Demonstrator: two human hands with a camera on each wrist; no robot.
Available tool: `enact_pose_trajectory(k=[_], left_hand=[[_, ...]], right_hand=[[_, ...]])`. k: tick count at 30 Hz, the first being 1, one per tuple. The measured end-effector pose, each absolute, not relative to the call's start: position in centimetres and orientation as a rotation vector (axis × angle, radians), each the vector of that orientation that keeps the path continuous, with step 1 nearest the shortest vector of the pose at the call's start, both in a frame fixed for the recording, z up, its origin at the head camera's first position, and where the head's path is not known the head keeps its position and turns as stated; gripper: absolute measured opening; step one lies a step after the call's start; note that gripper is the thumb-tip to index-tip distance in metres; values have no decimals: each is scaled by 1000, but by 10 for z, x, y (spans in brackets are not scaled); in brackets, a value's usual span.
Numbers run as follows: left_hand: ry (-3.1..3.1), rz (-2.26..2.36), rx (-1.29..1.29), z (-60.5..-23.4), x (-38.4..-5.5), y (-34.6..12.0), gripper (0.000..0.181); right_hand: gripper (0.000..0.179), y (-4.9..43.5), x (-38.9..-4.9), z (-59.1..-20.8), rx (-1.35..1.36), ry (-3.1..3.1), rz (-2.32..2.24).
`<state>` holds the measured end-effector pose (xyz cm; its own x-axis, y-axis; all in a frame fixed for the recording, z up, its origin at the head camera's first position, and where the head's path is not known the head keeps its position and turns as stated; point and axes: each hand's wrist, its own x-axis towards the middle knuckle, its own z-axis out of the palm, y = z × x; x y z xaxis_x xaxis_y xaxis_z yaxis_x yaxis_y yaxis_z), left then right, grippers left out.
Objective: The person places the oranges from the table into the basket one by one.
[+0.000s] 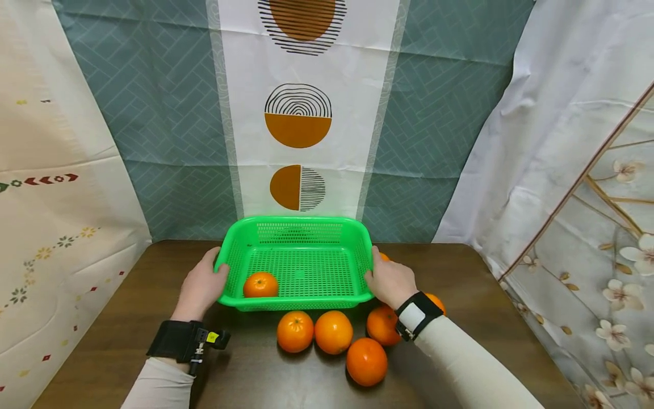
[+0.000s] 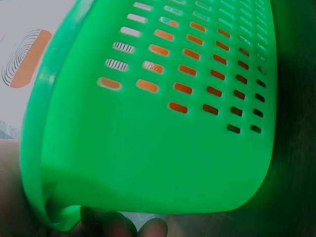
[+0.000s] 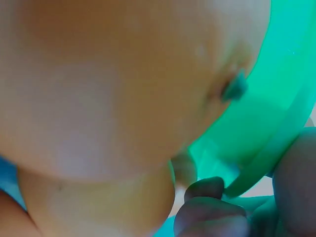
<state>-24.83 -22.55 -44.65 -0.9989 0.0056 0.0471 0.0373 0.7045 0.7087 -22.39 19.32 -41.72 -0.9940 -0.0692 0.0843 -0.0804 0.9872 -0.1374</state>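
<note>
A green plastic basket (image 1: 317, 267) with slotted walls is at the far side of the table, one orange (image 1: 261, 284) in its front left corner. My left hand (image 1: 202, 284) grips the basket's left rim, and fingertips (image 2: 153, 227) show beneath it in the left wrist view. On the opposite rim, my right hand (image 1: 392, 279) holds on with thumb and fingers. In the right wrist view an orange (image 3: 123, 98) fills much of the picture, close to that hand. Whether the basket's base touches the table cannot be told.
Several oranges lie outside the basket: one orange (image 1: 295, 332) and another (image 1: 334, 332) before its front wall, a third (image 1: 367, 362) nearer, others partly hidden by my right hand and wrist. Patterned cloth (image 1: 301, 193) hangs behind the brown table (image 1: 255, 375) and along both sides.
</note>
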Motion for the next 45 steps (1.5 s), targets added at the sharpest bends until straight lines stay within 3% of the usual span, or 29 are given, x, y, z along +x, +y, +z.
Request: enact_pose_trajectory(k=[15,21,35,45], left_hand=[[-2862,-1153,-38,-444,-247,-227,63],[-2863,-1156,-42,-443,-248,-226,63],[-2859,-1179,-61,-440,-248,-227,64],[-2857,-1177,-56,-444,-249,-225,63]], right_hand=[[47,231,-203,-404,240,-2785,175],[57,249,-186,-412,371,-2745,164],[77,291,-142,-429,396,-2740,190],[87,303,-133,-451,425,-2745,276]])
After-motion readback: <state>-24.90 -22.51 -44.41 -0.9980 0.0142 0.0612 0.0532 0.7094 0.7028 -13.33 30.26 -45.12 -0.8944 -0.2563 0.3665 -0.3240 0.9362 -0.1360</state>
